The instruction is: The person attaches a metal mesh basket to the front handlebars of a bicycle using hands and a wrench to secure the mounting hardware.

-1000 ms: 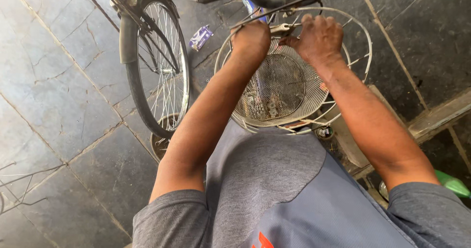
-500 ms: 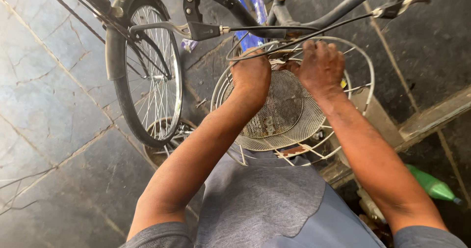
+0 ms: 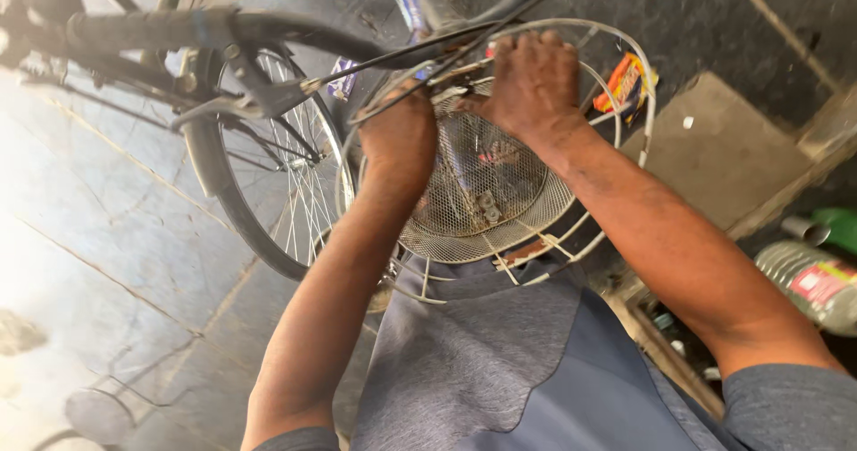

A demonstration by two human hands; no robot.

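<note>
Dark-framed bicycle [image 3: 178, 36] stood on the grey stone-tiled floor [image 3: 98, 237], spoked front wheel [image 3: 277, 192] left of the round silver wire-mesh basket [image 3: 482, 192] mounted at its front. Left hand [image 3: 397, 134] curled on the basket's far-left rim; right hand [image 3: 531, 80] closed on the far rim by the cables. Orange wrapper [image 3: 627, 80] lay beyond the basket's right edge.

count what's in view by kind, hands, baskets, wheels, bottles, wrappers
hands: 2, left hand and right hand, both at the basket's far rim
wire basket: 1
bicycle wheel: 1
bottles: 2, clear bottle and green bottle
orange wrapper: 1
total: 7
</note>
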